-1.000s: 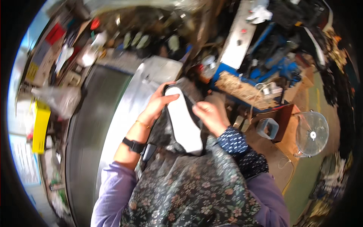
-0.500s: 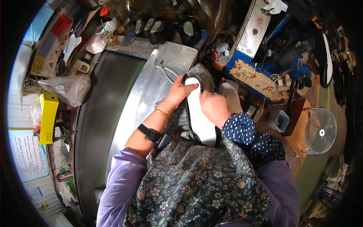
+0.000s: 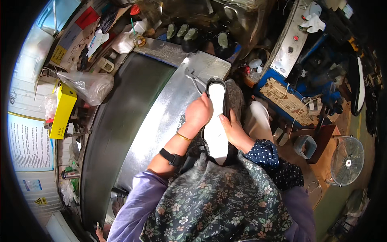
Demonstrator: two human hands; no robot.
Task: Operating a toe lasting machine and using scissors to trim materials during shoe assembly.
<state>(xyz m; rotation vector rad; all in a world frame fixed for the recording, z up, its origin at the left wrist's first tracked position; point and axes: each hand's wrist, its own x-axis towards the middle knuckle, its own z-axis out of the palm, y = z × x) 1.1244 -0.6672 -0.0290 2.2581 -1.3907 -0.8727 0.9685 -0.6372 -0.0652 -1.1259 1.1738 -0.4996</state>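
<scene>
A black shoe [image 3: 215,131] with a long white underside turned up lies lengthwise over my lap, on the dark floral apron [image 3: 217,197]. My left hand [image 3: 199,113] is closed along its left edge, knuckles up; its fingertips are hidden. On the opposite edge my right hand [image 3: 238,131] grips the middle of the shoe, thumb on the white surface and the other fingers mostly out of sight. Metal pincers [image 3: 195,78] rest on the shiny metal plate [image 3: 157,109] just beyond my left hand, their handles running toward the shoe's far end.
A dark belt [image 3: 125,105] runs along the left. Several black shoes [image 3: 189,36] stand at the back. Right of my lap are a white curved form [image 3: 258,121], a clear plastic tub [image 3: 305,146] and a fan [image 3: 347,161]. A control panel [image 3: 288,52] rises behind.
My left hand has left the shoe's far end and slid nearer along the left edge, its thumb off the white surface. My right hand has moved lower on its edge. The whole view has shifted.
</scene>
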